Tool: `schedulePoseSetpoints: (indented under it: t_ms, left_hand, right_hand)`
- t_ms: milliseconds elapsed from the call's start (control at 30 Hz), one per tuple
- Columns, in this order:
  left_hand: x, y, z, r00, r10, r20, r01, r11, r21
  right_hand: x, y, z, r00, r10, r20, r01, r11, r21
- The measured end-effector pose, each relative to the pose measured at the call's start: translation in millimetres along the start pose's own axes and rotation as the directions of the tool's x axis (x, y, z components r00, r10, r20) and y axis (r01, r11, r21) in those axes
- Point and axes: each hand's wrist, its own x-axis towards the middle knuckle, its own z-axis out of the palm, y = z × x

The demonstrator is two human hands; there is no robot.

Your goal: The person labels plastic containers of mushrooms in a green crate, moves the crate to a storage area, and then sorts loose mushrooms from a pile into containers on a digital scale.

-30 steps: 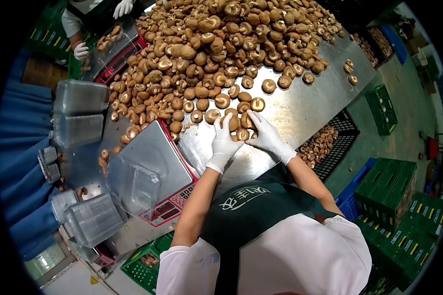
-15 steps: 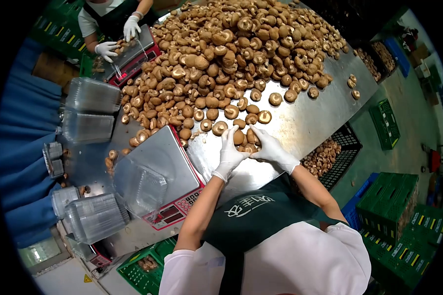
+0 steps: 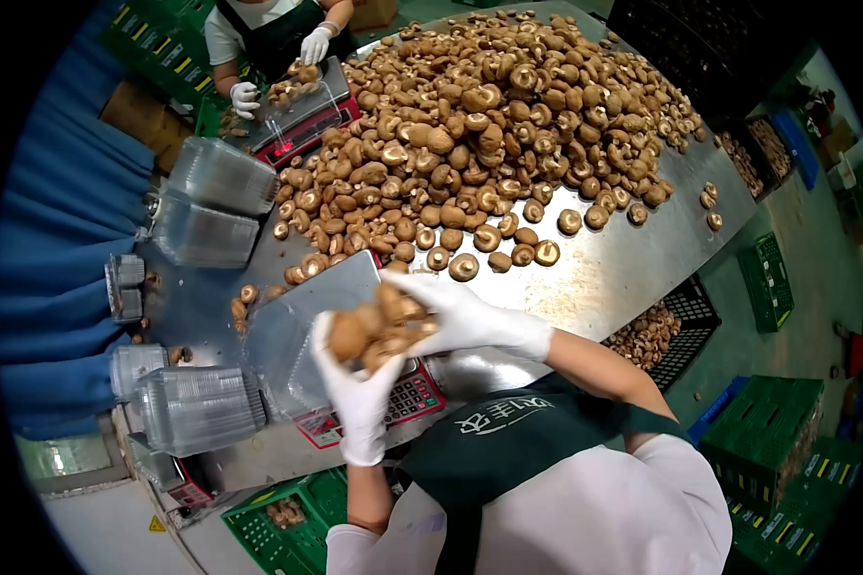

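Both my hands wear white gloves and clasp a bunch of shiitake mushrooms (image 3: 353,333) between them, raised above the weighing scale (image 3: 340,280). My left hand (image 3: 362,407) cups the bunch from the near left side, thumb and fingers curled round it. From the right, my right hand (image 3: 475,321) presses against the same mushrooms. Below and beside them, a clear plastic tray (image 3: 288,359) lies on the scale's metal plate, partly hidden by my left hand. The scale's keypad (image 3: 412,395) shows behind my left wrist. Several loose mushrooms (image 3: 463,267) lie just beyond my hands.
A large mushroom heap (image 3: 508,125) covers the far part of the metal table (image 3: 623,259). Stacked clear trays (image 3: 201,410) stand at left. A co-worker's gloved hand (image 3: 245,99) is near another scale (image 3: 307,129). A black crate (image 3: 690,331) of mushrooms stands right.
My hands have lifted the gathered mushrooms off the table and carried them left, over the scale. The view has shifted, and the co-worker's hands have moved apart.
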Motion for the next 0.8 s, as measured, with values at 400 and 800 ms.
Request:
schedulePoseSetpoints:
  t_ms: [400,800]
  left_hand:
    - [3,-52,-115,0.966,-0.119,-0.228,0.255,0.551,0.795]
    - [-14,-74,-188,0.821,0.198,-0.535,0.187,0.792,0.581]
  right_hand:
    - [95,-4,147,0.896,-0.1,0.432,0.311,0.836,-0.453]
    - [38,94,16,0.854,0.494,0.164,-0.248,0.662,-0.707]
